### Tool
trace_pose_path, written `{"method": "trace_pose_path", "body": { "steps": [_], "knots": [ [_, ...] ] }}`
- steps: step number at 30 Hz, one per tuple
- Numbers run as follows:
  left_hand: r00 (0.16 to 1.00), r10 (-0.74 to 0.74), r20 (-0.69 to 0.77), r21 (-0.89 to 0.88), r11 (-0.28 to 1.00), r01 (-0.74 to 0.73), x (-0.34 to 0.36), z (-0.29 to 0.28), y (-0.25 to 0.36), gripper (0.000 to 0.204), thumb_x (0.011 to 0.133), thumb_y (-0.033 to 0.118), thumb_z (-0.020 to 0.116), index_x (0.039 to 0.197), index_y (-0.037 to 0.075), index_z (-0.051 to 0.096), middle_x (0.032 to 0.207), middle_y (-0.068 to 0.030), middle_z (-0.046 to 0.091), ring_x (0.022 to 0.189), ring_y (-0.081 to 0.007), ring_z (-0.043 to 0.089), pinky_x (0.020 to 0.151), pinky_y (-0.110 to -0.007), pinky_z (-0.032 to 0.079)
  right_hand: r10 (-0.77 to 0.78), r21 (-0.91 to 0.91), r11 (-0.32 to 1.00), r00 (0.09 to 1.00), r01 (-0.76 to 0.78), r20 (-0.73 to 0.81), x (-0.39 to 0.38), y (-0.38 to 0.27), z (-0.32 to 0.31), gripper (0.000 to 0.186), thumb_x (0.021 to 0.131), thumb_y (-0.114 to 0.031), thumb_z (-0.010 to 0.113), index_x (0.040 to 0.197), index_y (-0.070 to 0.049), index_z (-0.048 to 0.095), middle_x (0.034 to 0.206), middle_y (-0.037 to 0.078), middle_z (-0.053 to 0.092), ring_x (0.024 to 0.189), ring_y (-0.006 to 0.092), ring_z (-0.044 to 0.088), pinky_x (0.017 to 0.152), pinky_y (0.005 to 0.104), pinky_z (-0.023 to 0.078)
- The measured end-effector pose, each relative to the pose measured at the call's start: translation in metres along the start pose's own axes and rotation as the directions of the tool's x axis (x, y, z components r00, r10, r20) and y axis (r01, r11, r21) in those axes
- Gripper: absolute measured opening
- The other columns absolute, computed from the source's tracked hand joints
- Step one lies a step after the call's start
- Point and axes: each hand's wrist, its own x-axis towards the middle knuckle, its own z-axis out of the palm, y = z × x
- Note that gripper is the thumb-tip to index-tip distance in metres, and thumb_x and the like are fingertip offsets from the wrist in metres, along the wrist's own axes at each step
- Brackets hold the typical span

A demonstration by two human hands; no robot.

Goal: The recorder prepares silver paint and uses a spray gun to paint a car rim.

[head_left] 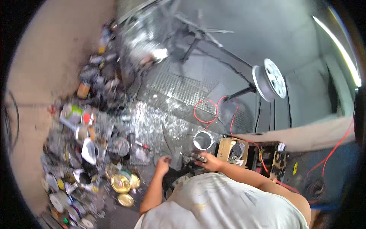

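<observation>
A person in a white, stained short-sleeved shirt (225, 198) stands over a littered workshop floor, hands apart at the lower centre of the frame. In the right hand (209, 162) is a small, dark grey object with a metallic sheen (200, 157), its kind too blurred to tell from where one stands. The right grip is closed around it, and the piece juts from the fingers toward the left of the frame, its long axis apparently slanting a little upward. The right hand has it; the left hand (163, 164) is well apart, farther left at about the same height, its fingers curled inward, though whether that grip holds anything cannot be told.

Just above the held object in the frame sits a round, open-topped container with a pale rim and a grey-white inside (202, 135), nearer the right hand than the left. The object itself looks compact and uneven in outline, with bright glints on dark grey.

Just right of the container is an open brown cardboard box (224, 147); at the upper right, a silver spoked wheel (271, 80) is held on a dark stand. Round gold-coloured metal tins (121, 183) lie at the lower left.
</observation>
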Motion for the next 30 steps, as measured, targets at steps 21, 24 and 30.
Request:
{"method": "trace_pose_path", "body": {
  "steps": [21,24,30],
  "knots": [
    [0.985,-0.152,0.081,0.19,0.973,0.134,0.107,0.109,0.266,0.026,0.1,0.014,0.049,0.113,-0.004,0.063,0.097,-0.0115,0.07,0.075,-0.0196,0.068,0.06,-0.029,0.053,-0.38,0.211,0.896,0.921,0.39,-0.09,0.091,0.1,-0.173,0.035,0.088,-0.016,0.068,0.118,-0.002,0.058,0.102,0.024,0.068,0.097,0.0395,0.066,0.083,0.0467,0.05],
    [0.971,-0.234,0.053,0.145,0.964,0.224,0.136,0.141,0.293,0.028,0.102,0.022,0.051,0.114,-0.001,0.062,0.094,-0.0083,0.068,0.076,-0.0181,0.066,0.065,-0.03,0.053,-0.427,0.192,0.876,0.896,0.443,-0.12,0.111,0.125,-0.216,0.03,0.087,-0.017,0.069,0.111,-0.001,0.059,0.097,0.023,0.068,0.092,0.0392,0.066,0.08,0.047,0.05],
    [0.966,-0.241,0.091,0.214,0.952,0.217,0.211,0.209,0.346,0.027,0.104,0.025,0.05,0.114,0.002,0.061,0.098,-0.0071,0.067,0.081,-0.0176,0.065,0.066,-0.03,0.052,-0.4,0.176,0.887,0.901,0.426,-0.167,0.126,0.176,-0.3,0.026,0.089,-0.018,0.067,0.107,-0.001,0.06,0.092,0.022,0.067,0.087,0.0371,0.065,0.077,0.0466,0.049]
  ]
}}
